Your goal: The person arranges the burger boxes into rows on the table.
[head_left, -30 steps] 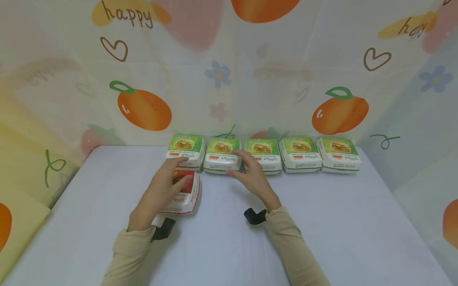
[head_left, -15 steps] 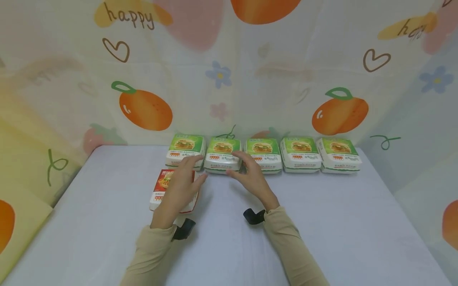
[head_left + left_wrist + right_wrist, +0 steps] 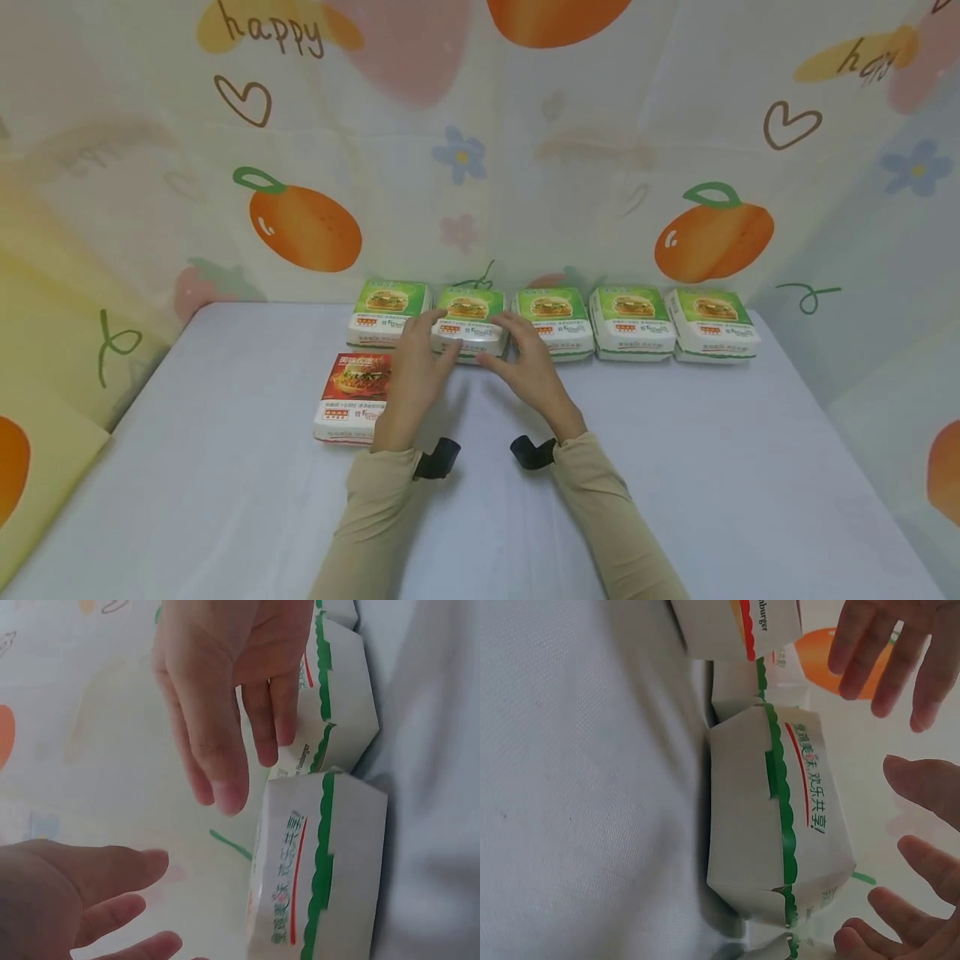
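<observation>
My left hand [image 3: 420,371] and right hand [image 3: 531,367] are spread over the second green-and-white burger box [image 3: 468,329] from the left. In the left wrist view, the left hand [image 3: 90,900] is at lower left, apart from the nearest box [image 3: 315,862], and the right hand [image 3: 232,697] hangs from the top. The right wrist view has the left hand [image 3: 900,660] at the top and the right hand [image 3: 922,885] below, with a burger box [image 3: 772,810] beside them. Neither hand holds anything. A red-and-white burger box [image 3: 348,400] lies left of my left forearm.
Other green burger boxes stand in a row along the back: one [image 3: 382,329] at the left end, then to the right a third [image 3: 555,325], another [image 3: 632,325] and the last [image 3: 712,325]. A patterned cloth [image 3: 480,225] hangs behind the white tabletop [image 3: 712,467].
My left hand has moved right, away from the red burger box, to the left side of the second green box. The red box now shows more fully. The right hand has stayed in place.
</observation>
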Demonstrator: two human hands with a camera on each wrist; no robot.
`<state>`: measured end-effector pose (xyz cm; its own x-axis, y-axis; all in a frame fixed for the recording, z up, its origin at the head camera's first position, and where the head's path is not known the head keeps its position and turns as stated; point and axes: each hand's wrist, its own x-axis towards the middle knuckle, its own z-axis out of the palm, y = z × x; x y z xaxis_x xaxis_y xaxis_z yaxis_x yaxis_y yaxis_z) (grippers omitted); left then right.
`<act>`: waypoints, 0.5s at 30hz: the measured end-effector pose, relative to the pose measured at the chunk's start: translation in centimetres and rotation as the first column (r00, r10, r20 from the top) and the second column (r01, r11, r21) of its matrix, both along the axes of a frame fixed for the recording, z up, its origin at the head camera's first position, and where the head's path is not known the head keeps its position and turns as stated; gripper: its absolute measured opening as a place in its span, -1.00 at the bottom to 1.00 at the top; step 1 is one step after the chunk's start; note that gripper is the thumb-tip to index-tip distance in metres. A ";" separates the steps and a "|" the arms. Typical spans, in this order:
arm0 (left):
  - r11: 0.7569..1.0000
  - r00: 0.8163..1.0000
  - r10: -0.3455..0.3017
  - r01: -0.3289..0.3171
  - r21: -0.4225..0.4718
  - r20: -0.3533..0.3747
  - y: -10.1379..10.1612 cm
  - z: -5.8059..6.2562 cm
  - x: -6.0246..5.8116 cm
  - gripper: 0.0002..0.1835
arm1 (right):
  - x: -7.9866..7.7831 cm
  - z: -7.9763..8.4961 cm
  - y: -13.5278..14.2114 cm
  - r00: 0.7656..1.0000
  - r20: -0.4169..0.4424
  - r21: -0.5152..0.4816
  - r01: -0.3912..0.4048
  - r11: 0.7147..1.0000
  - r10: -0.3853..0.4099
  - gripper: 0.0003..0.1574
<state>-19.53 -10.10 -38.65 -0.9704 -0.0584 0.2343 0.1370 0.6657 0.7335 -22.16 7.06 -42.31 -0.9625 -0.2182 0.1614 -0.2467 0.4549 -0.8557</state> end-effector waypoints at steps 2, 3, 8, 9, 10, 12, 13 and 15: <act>0.999 1.000 0.027 -0.027 0.022 -0.005 0.4 -0.2 -0.2 -0.45 | 0.0 0.0 0.0 1.000 0.005 0.003 0.010 1.000 -0.010 -0.22; 0.999 0.999 0.037 -0.037 0.030 -0.009 0.5 -0.3 -0.3 -0.45 | 0.1 0.1 0.0 1.000 -0.001 0.008 0.014 1.000 -0.014 -0.22; 0.997 0.998 0.052 -0.050 0.066 -0.022 0.8 -0.7 -0.6 -0.46 | 0.1 0.0 0.1 0.999 -0.040 0.016 0.034 0.999 -0.033 -0.25; 0.996 0.998 0.051 -0.049 0.071 -0.024 0.8 -0.8 -0.6 -0.46 | 0.1 -0.1 0.1 0.998 -0.044 0.014 0.034 0.999 -0.033 -0.26; 0.996 0.998 0.052 -0.050 0.076 -0.022 0.8 -0.9 -0.7 -0.45 | 0.1 -0.1 0.1 0.999 -0.043 0.012 0.032 0.999 -0.032 -0.26; 0.995 0.999 0.050 -0.049 0.084 -0.009 0.9 -1.2 -0.8 -0.43 | 0.0 -0.3 0.0 0.999 -0.045 0.011 0.024 1.000 -0.024 -0.26; 0.995 0.999 0.049 -0.048 0.087 0.001 0.9 -1.4 -0.9 -0.43 | 0.0 -0.4 0.0 0.999 -0.044 0.011 0.019 1.000 -0.018 -0.26; 0.995 0.999 0.045 -0.047 0.091 0.028 1.0 -1.7 -1.1 -0.41 | -0.1 -0.5 0.0 0.999 -0.037 0.016 0.013 1.000 -0.012 -0.24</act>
<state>-20.58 -9.14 -40.31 -0.9718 -0.1234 0.2007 0.0878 0.6009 0.7945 -22.22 7.07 -42.86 -0.9587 -0.2092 0.1929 -0.2718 0.4723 -0.8385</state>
